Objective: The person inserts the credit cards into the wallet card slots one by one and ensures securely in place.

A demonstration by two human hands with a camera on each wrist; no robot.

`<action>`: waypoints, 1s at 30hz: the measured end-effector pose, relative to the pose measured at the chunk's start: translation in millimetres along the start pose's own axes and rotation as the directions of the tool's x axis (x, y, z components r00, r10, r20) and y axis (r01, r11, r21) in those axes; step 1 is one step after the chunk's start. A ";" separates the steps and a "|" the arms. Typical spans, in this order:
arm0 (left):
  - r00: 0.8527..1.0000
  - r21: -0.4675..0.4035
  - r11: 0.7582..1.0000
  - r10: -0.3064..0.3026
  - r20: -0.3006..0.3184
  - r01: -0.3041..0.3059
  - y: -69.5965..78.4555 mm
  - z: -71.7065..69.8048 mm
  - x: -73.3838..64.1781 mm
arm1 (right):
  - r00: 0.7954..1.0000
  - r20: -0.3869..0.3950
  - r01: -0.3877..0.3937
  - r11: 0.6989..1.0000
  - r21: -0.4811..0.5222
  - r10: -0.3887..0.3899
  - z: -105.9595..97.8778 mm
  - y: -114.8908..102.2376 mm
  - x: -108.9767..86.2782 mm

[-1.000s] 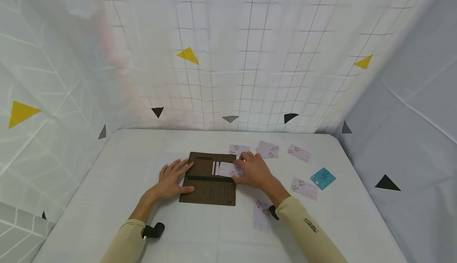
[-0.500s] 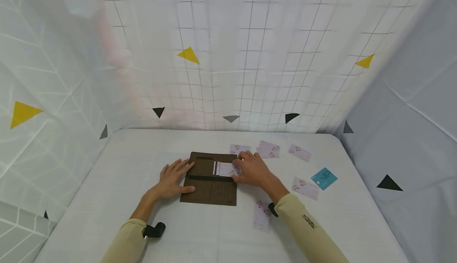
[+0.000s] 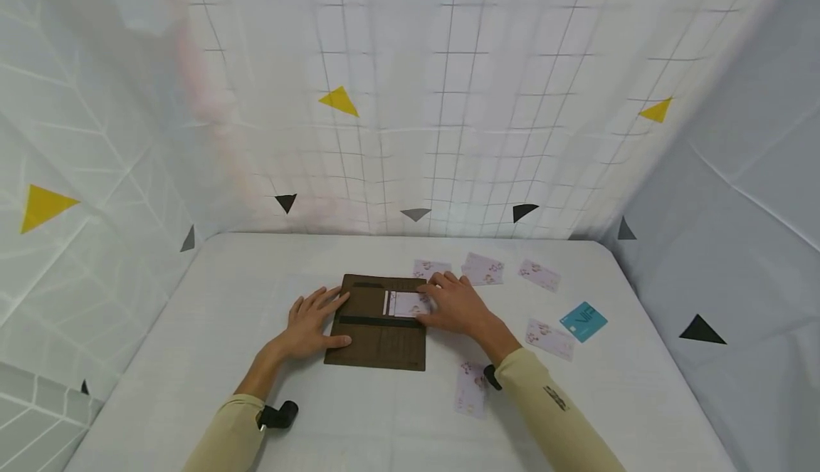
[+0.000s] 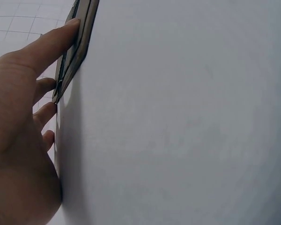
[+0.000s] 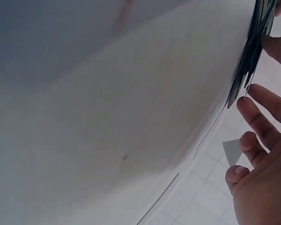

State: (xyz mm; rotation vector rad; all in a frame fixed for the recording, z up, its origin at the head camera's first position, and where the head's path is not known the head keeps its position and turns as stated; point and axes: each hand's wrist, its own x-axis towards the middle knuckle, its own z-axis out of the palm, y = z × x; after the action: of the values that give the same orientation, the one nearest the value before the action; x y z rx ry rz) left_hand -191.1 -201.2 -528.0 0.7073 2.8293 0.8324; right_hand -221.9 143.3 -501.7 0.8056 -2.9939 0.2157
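Observation:
A brown wallet (image 3: pixel 374 347) lies unfolded in the head view, a black band across its middle. White cards with floral print show in its upper half. My right hand (image 3: pixel 458 306) holds the right end of the outermost floral card (image 3: pixel 406 305), thumb at the near edge and fingertips at the far edge. In the right wrist view that hand's fingers (image 5: pixel 260 119) touch a thin edge beside the wallet (image 5: pixel 246 65). My left hand (image 3: pixel 309 326) rests with spread fingers on the wallet's left edge; its thumb (image 4: pixel 61 40) presses the cover in the left wrist view.
Loose floral cards lie around the right hand: behind it a card (image 3: pixel 483 269) and another (image 3: pixel 539 275), to its right one (image 3: pixel 549 338), and nearer one (image 3: pixel 470 390). A blue VIP card (image 3: pixel 584 322) lies far right on the white table (image 3: pixel 359 422).
The right hand has slid the floral card slightly left into the wallet, closer to the cards there. The left hand stays on the wallet's left edge.

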 end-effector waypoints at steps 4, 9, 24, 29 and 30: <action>1.000 0.013 1.000 -0.007 0.001 0.007 -0.9 -0.7 0.1 | 1.000 0.006 -0.022 1.000 -0.002 0.022 -1.7 6.9 -4.4; 1.000 0.026 1.000 -0.015 -0.004 0.015 -2.7 -2.1 0.0 | 0.999 0.024 -0.030 1.000 0.009 0.029 -2.9 12.7 -6.1; 1.000 0.021 1.000 0.002 -0.018 -0.002 -1.0 -0.8 -2.0 | 1.000 0.002 0.021 1.000 -0.007 -0.021 2.8 9.6 1.5; 1.000 0.015 1.000 0.001 -0.015 -0.001 0.4 0.6 -0.4 | 1.000 0.006 0.028 0.999 -0.021 -0.028 1.3 2.8 5.7; 1.000 0.015 1.000 0.000 -0.012 0.001 0.7 0.8 0.0 | 1.000 0.003 0.031 0.999 -0.022 -0.031 0.9 1.6 6.4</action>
State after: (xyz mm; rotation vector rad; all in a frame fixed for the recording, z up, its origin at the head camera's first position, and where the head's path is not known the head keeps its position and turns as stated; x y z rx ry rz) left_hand -190.6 -200.3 -528.2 0.7060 2.8494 0.8183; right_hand -228.2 141.3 -502.4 0.8507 -2.9783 0.1799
